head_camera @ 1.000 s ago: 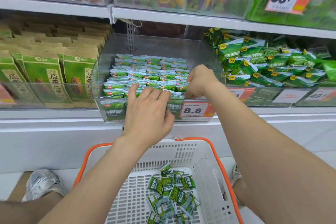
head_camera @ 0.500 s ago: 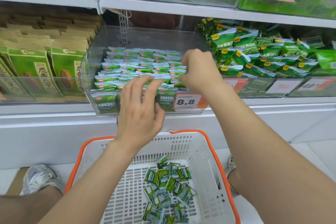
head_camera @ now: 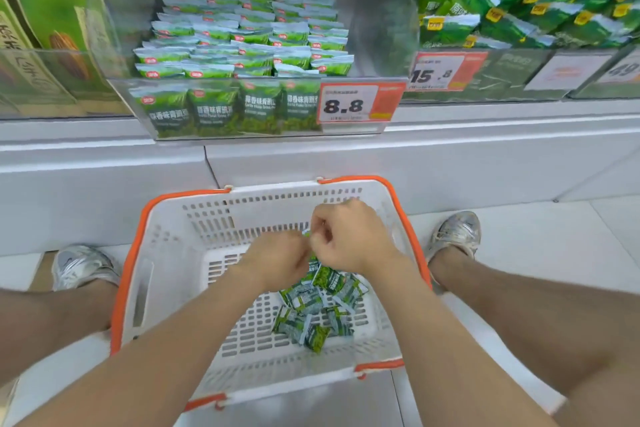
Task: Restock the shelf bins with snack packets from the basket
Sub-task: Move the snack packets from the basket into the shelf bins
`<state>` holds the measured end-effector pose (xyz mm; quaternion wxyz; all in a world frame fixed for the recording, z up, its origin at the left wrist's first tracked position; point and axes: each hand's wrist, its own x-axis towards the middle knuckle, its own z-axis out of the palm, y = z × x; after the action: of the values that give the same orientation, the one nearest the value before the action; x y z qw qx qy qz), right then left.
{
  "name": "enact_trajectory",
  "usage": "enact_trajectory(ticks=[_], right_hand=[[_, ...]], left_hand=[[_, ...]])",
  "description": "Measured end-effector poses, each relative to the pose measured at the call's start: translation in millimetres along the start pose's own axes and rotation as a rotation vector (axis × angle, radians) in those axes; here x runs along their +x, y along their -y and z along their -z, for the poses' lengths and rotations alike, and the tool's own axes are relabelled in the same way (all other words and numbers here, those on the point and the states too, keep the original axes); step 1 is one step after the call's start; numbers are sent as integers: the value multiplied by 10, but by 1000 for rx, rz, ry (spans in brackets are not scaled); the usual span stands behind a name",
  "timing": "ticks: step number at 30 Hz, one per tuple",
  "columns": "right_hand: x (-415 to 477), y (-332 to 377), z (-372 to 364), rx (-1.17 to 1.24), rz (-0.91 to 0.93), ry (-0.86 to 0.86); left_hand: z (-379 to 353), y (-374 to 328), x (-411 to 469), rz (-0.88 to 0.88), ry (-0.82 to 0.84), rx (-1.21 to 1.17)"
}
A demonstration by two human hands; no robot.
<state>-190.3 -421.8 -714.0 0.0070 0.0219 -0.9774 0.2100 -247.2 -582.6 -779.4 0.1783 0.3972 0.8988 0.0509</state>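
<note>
1. Both my hands are down in the basket (head_camera: 152,239), knuckles touching, over the heap of green packets (head_camera: 320,305) on its floor.
2. My left hand (head_camera: 277,260) is curled into a loose fist; a sliver of green shows where it meets the right, but I cannot tell whether it grips a packet.
3. My right hand (head_camera: 349,239) is also curled shut, fingers tucked under. It seems to pinch something at the same spot, though what it holds is hidden.
4. The bin (head_camera: 374,28) I am filling sits on the shelf straight above the basket, its rows of packets already reaching the front wall, beside the 8.8 tag (head_camera: 349,104).
5. Risk: the packets are small and slippery, so a hasty handful could shed a few on the lift, and they would land on the floor between my shoes.
6. Risk: the two hands crowd one spot, so they may tug the same packet and tear a seam.
7. Risk: the neighbouring bin (head_camera: 519,76) to the right holds similar green bags, so a careless reach could mix stock.
8. Risk: dropping packets on the neat rows would topple them, so I should slot them upright.
</note>
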Motion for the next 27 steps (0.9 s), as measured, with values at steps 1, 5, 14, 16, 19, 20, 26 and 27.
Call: enact_trajectory(ticks=[1, 5, 14, 16, 19, 20, 26, 27], right_hand=[[-57, -68, -70, 17, -54, 53], [-197, -308, -305, 65, -242, 296], [-354, -583, -661, 216, -383, 597], [-346, -587, -680, 236, -395, 591], [-330, -577, -679, 229, -399, 585], [-321, -571, -678, 217, -396, 580], [-284, -454, -687, 179, -339, 626], [-271, -412, -696, 167, -295, 631]], left_hand=[[-148, -7, 1, 6, 79, -5], [-823, 83, -24, 57, 429, -45], [-1299, -75, -49, 101, 671, -56], [-1359, -63, -24, 86, 672, -53], [-1395, 22, -17, 47, 658, -72], [-1383, 55, -19, 45, 644, -83], [-899, 264, 16, 228, 520, -539], [-748, 272, 17, 261, 486, -667]])
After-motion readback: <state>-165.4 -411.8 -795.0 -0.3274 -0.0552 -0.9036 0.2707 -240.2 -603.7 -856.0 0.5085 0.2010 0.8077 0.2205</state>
